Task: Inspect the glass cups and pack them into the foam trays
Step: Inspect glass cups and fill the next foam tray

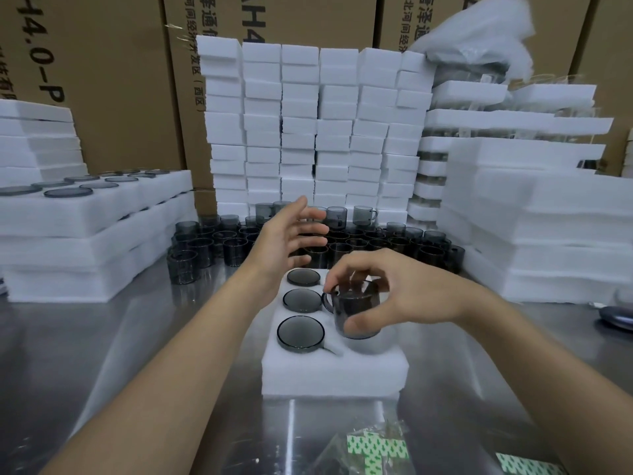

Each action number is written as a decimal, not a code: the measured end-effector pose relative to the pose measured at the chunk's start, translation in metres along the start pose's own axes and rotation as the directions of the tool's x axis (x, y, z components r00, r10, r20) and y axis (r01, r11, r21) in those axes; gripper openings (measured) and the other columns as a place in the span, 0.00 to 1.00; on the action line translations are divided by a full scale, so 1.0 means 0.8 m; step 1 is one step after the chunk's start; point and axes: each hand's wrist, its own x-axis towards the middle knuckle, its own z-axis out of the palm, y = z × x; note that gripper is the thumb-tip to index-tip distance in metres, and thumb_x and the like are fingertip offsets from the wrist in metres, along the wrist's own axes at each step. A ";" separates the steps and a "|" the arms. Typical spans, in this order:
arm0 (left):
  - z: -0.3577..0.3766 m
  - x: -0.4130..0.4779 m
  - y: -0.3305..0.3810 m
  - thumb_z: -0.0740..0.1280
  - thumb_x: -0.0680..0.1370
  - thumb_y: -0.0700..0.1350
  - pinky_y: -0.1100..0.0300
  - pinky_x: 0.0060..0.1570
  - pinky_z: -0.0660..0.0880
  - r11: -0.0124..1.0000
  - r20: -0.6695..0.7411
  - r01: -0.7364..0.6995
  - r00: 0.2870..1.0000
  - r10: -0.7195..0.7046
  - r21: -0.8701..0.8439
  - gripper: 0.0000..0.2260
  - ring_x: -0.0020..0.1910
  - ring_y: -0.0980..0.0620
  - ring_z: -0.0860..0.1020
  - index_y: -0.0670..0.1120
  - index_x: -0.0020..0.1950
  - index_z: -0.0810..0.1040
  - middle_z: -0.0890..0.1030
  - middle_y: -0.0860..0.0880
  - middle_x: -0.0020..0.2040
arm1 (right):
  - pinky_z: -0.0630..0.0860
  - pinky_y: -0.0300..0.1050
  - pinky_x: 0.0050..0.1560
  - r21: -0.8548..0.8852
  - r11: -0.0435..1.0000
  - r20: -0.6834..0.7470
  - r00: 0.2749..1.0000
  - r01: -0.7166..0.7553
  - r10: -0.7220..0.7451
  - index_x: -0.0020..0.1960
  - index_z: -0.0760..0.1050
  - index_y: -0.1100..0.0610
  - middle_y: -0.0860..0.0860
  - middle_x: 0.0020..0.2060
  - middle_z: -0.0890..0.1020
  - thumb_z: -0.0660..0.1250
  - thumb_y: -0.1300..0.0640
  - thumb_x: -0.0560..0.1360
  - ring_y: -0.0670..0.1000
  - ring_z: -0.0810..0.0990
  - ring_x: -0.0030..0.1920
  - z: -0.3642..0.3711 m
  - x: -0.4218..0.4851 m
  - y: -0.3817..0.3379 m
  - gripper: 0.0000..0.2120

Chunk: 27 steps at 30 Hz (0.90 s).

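A white foam tray (334,375) lies on the steel table in front of me. Its left column holds three dark glass cups (300,332), bottoms up. My right hand (394,291) is shut on a smoky grey glass cup with a handle (356,313), holding it just above an empty hole on the tray's right side. My left hand (291,241) hovers open, fingers spread, over the far end of the tray, near a crowd of loose grey glass cups (219,245) standing behind it.
Stacks of white foam trays (315,132) rise at the back, left (85,228) and right (534,234), in front of cardboard boxes. Clear bags with green-and-white stickers (376,450) lie at the near edge. A dark object (616,315) sits at far right.
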 end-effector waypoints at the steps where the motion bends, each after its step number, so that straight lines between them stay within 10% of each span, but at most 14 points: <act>1: 0.001 0.000 0.000 0.64 0.79 0.66 0.54 0.47 0.73 1.000 -0.003 -0.002 1.000 0.002 -0.001 0.23 0.51 0.53 0.85 0.49 0.59 0.85 0.88 0.50 0.52 | 0.81 0.52 0.58 0.013 1.000 0.036 0.999 0.007 -0.007 0.57 0.82 0.46 0.45 0.51 0.84 0.83 0.58 0.71 0.46 0.83 0.50 -0.002 -0.002 -0.002 0.19; 9: 0.003 -0.003 -0.001 0.64 0.79 0.65 0.53 0.49 0.72 1.000 0.004 -0.023 1.000 0.023 0.019 0.20 0.50 0.54 0.85 0.52 0.55 0.87 0.88 0.50 0.52 | 0.78 0.62 0.60 0.038 0.999 0.151 0.988 0.024 -0.030 0.58 0.83 0.50 0.51 0.54 0.84 0.81 0.60 0.72 0.59 0.82 0.55 -0.004 -0.008 -0.009 0.17; 19: 0.005 -0.003 0.003 0.62 0.85 0.59 0.54 0.47 0.72 0.999 -0.005 -0.021 1.000 0.021 0.033 0.17 0.48 0.55 0.85 0.51 0.56 0.86 0.88 0.51 0.51 | 0.77 0.43 0.60 -0.104 0.995 0.219 0.975 -0.001 0.024 0.59 0.84 0.43 0.38 0.52 0.80 0.83 0.53 0.71 0.45 0.80 0.56 -0.005 -0.007 -0.014 0.18; 27: 0.005 -0.003 0.002 0.62 0.85 0.59 0.54 0.47 0.72 0.999 -0.001 -0.023 1.000 0.023 0.033 0.17 0.49 0.54 0.85 0.51 0.57 0.86 0.88 0.51 0.51 | 0.78 0.40 0.51 0.076 0.995 0.167 0.985 -0.064 0.050 0.60 0.84 0.46 0.51 0.54 0.85 0.82 0.48 0.72 0.56 0.82 0.55 -0.014 -0.009 0.002 0.18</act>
